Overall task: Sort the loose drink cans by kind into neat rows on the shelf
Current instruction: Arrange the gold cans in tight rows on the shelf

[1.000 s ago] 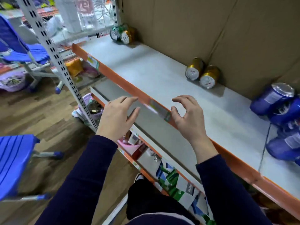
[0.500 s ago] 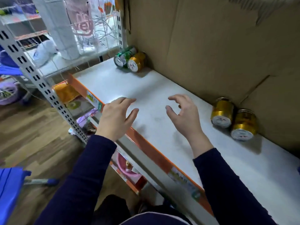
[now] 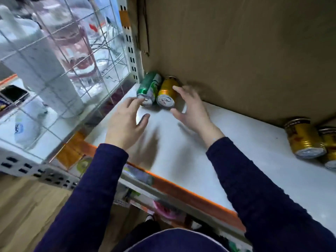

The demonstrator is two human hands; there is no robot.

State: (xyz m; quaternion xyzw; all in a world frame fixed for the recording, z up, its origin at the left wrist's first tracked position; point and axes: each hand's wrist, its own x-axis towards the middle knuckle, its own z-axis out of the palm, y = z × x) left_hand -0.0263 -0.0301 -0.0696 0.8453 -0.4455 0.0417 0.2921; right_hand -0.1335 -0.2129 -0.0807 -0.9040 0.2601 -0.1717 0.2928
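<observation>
Both hands hang spread over the shelf (image 3: 236,160), neither closed round anything. Just ahead of the left hand (image 3: 127,122) a green can (image 3: 149,86) lies on its side, end facing out. The fingertips overlap that end, but blur hides whether they touch it. The right hand (image 3: 192,110) is loose too, with a gold can (image 3: 166,93) just to its left, pressed against the green one. Its forefinger lies along the can's flank, contact unclear. Well off to the right of that hand a second gold can (image 3: 303,139) lies, and a third gold can (image 3: 330,148) beside it is cut off at the edge.
</observation>
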